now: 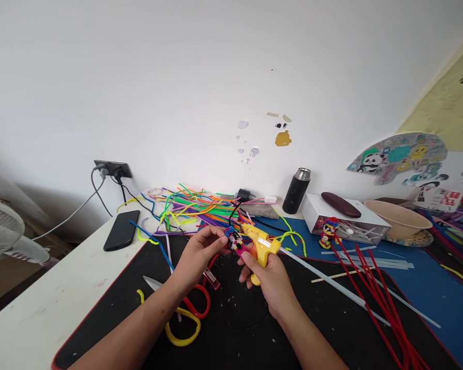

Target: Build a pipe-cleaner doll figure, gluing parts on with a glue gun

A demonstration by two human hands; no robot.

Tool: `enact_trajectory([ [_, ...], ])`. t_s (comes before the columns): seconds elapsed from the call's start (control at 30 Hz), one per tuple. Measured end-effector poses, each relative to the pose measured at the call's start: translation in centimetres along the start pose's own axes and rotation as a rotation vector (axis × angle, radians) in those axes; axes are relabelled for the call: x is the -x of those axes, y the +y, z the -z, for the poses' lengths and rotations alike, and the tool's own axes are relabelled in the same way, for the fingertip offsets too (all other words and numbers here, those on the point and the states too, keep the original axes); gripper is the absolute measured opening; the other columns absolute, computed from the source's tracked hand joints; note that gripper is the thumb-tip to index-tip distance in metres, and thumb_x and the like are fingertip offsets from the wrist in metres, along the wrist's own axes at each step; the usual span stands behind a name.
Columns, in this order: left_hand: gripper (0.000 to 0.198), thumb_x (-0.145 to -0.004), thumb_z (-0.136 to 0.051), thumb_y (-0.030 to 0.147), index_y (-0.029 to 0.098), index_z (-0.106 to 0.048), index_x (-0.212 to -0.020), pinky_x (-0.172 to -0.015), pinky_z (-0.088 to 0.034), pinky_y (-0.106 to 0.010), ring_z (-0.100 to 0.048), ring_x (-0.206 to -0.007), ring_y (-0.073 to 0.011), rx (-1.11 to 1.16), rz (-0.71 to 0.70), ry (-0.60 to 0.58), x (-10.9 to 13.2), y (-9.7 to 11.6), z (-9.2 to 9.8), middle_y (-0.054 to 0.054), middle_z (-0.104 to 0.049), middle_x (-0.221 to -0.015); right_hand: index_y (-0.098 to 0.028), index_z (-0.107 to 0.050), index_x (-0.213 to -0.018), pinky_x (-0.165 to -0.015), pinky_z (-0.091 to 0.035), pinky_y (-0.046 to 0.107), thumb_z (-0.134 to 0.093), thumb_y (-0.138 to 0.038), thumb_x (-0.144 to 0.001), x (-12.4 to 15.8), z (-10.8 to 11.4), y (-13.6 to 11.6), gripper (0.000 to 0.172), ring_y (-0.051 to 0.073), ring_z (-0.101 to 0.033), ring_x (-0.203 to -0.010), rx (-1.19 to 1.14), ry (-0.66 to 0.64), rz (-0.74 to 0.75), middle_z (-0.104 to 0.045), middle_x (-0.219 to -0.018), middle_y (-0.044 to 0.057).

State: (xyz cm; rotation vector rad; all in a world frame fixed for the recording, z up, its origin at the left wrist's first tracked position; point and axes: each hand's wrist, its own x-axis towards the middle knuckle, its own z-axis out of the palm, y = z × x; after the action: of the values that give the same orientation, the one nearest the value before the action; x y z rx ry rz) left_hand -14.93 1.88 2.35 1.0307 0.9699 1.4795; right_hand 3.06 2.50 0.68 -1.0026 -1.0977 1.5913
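Observation:
My left hand [202, 252] pinches the head end of a small pipe-cleaner doll [236, 240], made in blue, white, black and pink. In my right hand [268, 277] is a yellow hot glue gun [260, 240], its nozzle pointing left beside the doll. My right thumb lies against the doll's pink lower end. A long translucent glue stick [324, 277] sticks out of the gun's back toward the lower right. Scissors [183, 341] with red and yellow handles lie below my left forearm, partly hidden by it. A small dark red object [212, 279] rests between my hands on the black mat.
Many coloured pipe cleaners [200, 203] pile up along the wall. A phone [122, 230] lies at left, near a fan [7, 231]. Toward the right are a black flask [296, 191], a white box [312, 210], another doll [327, 234] and red pipe cleaners [386, 308].

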Motion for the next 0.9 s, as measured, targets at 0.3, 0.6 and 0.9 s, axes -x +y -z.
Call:
enact_trajectory([
  [0.3,0.032,-0.068,-0.095,0.036,0.014,-0.072,-0.075,-0.073,-0.063,-0.027,-0.065,-0.073,-0.0128,0.204,0.108,0.02,-0.14,-0.14,-0.18,0.0,-0.064,-0.077,-0.017,-0.064,-0.099,-0.04,-0.044,0.02,-0.09,-0.056,-0.068,0.15,-0.02,-0.38,0.056,0.014,-0.065,-0.049,-0.036,0.021,-0.002,-0.073,-0.076,0.003],
  [0.6,0.033,-0.067,-0.096,0.034,0.013,-0.071,-0.076,-0.068,-0.063,-0.024,-0.07,-0.07,-0.0144,0.259,0.208,0.026,-0.17,-0.17,-0.15,-0.002,-0.071,-0.073,-0.017,-0.065,-0.098,-0.04,-0.044,0.021,-0.091,-0.056,-0.067,0.13,-0.05,-0.63,0.056,0.013,-0.064,-0.049,-0.047,0.02,-0.005,-0.073,-0.076,0.003],
  [0.9,0.034,-0.063,-0.098,0.029,0.014,-0.072,-0.077,-0.067,-0.065,-0.024,-0.074,-0.07,-0.0156,0.344,0.289,0.019,-0.34,-0.21,0.18,-0.003,-0.074,-0.071,-0.017,-0.063,-0.098,-0.04,-0.044,0.02,-0.09,-0.056,-0.068,0.21,-0.07,-0.61,0.056,0.013,-0.064,-0.048,-0.058,-0.001,-0.007,-0.072,-0.076,0.002],
])
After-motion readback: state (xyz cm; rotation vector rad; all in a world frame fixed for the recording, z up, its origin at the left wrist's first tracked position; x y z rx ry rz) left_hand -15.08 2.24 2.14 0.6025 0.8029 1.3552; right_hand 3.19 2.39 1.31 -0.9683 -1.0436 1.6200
